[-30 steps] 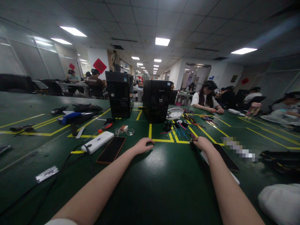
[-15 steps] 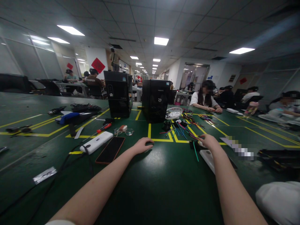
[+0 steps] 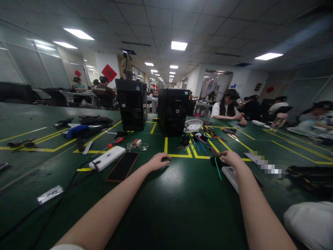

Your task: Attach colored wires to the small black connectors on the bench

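My left hand rests on the green table with nothing in it, its thumb and curved fingers apart. My right hand is closed, fingertips pinched on the end of some wires; the exact part between the fingers is too small to make out. Right beside those fingertips sits a black connector with a green wire sticking out toward me. Red, blue and other coloured wires spread out beyond the hand. Under my right wrist lies a white flat object, partly covered by the forearm.
Two black computer cases stand at the back, near a white basket. On the left lie a phone, a white power bank, glasses and a red screwdriver. A person sits across the table.
My right hand has dipped very slightly, and the green wire's tip has shifted a little. My left hand stays put. The person across has raised their hands off the table.
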Action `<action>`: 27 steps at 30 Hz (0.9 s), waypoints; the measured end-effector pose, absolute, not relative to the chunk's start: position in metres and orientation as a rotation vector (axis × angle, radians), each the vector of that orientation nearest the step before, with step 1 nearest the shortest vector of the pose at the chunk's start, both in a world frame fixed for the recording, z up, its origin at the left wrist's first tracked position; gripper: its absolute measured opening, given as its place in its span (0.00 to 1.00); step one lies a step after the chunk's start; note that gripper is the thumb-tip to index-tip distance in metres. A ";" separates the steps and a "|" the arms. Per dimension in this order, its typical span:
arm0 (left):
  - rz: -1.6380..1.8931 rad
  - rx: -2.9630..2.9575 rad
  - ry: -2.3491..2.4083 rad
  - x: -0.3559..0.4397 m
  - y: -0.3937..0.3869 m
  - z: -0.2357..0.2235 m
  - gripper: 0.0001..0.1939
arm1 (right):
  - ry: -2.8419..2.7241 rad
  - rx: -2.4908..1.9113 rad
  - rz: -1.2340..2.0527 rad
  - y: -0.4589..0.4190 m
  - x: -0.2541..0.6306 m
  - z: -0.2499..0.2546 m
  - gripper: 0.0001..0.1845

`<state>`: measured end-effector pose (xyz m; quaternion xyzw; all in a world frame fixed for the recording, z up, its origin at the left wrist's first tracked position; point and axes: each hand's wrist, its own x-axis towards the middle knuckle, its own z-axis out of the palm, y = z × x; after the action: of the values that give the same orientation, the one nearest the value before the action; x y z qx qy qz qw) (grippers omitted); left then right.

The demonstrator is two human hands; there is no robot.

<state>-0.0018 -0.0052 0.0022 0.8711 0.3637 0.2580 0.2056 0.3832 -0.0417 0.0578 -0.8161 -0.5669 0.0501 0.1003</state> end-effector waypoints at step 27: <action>0.724 2.433 1.008 -0.001 -0.006 0.003 0.14 | -1.862 -2.549 0.262 -0.039 0.373 0.064 0.18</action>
<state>-0.0007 -0.0065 0.0028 0.8721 0.3613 0.2595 0.2039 0.3732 -0.0386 0.0635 -0.8047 -0.5877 0.0826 -0.0130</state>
